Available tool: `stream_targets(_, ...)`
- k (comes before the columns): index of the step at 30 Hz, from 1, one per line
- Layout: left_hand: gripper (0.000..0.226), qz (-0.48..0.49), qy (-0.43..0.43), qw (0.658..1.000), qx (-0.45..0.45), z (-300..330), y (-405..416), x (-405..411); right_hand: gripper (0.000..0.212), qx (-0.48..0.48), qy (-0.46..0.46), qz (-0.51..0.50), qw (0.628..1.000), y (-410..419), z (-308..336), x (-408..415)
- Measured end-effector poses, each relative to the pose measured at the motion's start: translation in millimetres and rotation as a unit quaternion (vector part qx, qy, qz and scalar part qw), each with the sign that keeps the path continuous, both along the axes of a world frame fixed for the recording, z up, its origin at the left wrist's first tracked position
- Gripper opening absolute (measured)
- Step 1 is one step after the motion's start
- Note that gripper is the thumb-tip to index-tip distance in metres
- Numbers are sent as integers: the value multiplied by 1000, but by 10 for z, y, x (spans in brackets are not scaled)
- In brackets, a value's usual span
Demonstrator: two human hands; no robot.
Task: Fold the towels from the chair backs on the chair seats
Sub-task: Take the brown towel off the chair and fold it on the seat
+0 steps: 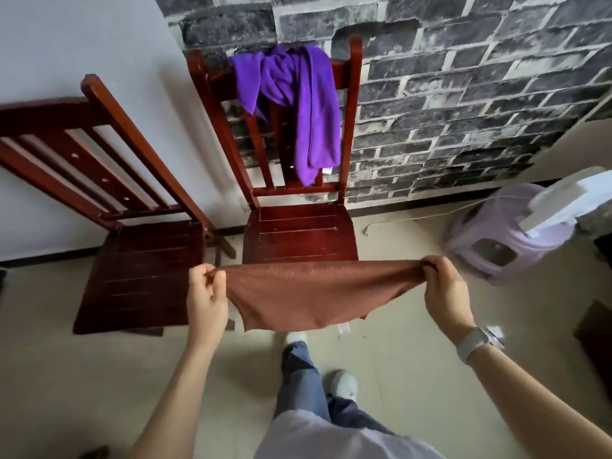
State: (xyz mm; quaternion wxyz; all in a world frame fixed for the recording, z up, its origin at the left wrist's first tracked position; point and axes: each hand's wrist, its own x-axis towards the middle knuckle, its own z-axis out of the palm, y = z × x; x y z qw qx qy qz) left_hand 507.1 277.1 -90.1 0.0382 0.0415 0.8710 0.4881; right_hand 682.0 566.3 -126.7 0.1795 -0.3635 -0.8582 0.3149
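Observation:
A brown towel [318, 293] hangs stretched between my hands, in front of the near edge of the middle chair's seat [298, 231]. My left hand [207, 293] pinches its left corner and my right hand [445, 289] grips its right corner. The cloth sags in a curve below the taut top edge. A purple towel [298, 94] is draped in a bunch over the back of that same red-brown wooden chair. A second wooden chair [139, 266] stands to the left, its seat and back bare.
A lilac plastic stool [496, 233] with a white object on it stands on the floor at the right. A grey brick-pattern wall runs behind the chairs. My legs and feet are below the towel on the beige floor. A dark object lies at the right edge.

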Motion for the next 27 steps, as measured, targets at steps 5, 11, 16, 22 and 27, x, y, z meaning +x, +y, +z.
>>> stream_targets(5,21,61,28,997,-31,-368,-53,-266,16,-1,-37,-17,999,-33,-215,-349)
stream_targets(11,19,56,7,997,-59,-959,62,-1085,14,-44,-58,-35,997,173,-676,-1224)
stream_targets(16,19,45,-26,996,-71,-1678,396,-1947,23,-111,-95,-109,983,389,-1271,-2037)
stream_targets(22,20,44,-61,994,-76,-2445,768,-2778,25,-179,-98,-200,958,669,-1901,-2806)
stream_targets(27,30,-2,-125,990,-68,-2824,924,-3145,37,-331,-27,-252,909,811,-2281,-3181)
